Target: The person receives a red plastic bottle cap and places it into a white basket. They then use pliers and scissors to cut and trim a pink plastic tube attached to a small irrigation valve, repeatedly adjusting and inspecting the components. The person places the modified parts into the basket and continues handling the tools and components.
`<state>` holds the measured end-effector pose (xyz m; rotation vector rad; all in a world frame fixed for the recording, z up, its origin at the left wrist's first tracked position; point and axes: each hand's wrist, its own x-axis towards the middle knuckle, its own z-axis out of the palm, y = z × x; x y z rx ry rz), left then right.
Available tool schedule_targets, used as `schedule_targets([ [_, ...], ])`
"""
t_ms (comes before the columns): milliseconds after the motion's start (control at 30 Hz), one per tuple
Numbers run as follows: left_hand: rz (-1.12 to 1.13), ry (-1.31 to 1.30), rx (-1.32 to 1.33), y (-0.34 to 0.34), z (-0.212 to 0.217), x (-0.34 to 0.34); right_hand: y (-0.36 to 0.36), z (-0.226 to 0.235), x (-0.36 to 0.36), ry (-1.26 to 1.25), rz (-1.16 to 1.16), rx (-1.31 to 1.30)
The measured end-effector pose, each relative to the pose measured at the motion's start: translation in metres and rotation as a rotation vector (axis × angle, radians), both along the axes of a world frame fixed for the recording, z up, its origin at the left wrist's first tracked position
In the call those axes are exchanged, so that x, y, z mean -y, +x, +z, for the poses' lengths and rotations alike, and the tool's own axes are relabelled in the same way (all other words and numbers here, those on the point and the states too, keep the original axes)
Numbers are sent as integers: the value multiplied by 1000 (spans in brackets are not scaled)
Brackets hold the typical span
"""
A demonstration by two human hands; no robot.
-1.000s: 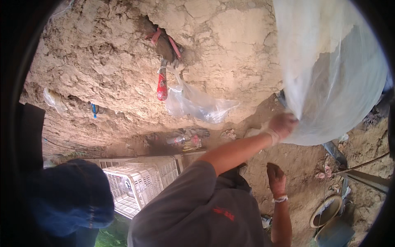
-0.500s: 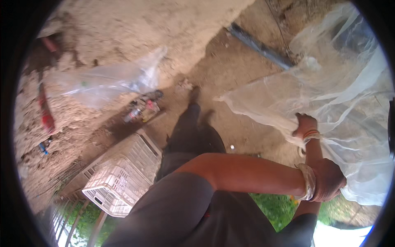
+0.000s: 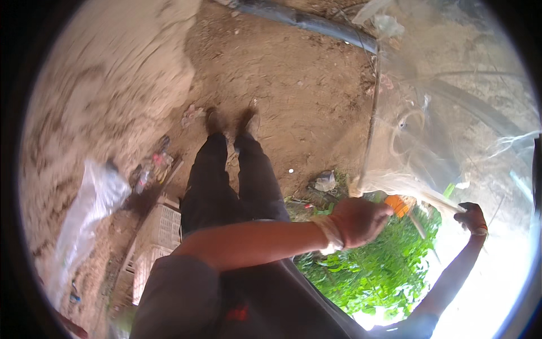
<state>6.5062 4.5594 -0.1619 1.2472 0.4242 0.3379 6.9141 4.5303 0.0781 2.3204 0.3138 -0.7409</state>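
The clear plastic sheet occupies the right side of the view, spread above bare dirt ground and gathered into a bunched lower edge that runs between the two hands. The left hand is closed in a fist on that bunched edge near its left end; the forearm crosses the view from the lower left, with a pale band at the wrist. The right hand is closed on the same edge further right (the arm reaches up from the lower right). The sheet is translucent, so ground and a dark pipe show through and beside it.

Below the hands lies a patch of green plants, with a small orange object just beside the sheet's edge. The person's dark trousers stand at centre. A white plastic crate sits to the left, near an earth bank and a second clear plastic piece.
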Motion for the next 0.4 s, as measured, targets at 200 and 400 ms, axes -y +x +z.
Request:
schedule_targets([
  [200, -109, -126, -289, 34, -79, -52, 88, 10, 50, -11, -128, 39],
  [400, -296, -265, -442, 110, -138, -150, 195, -46, 121, -214, -90, -160],
])
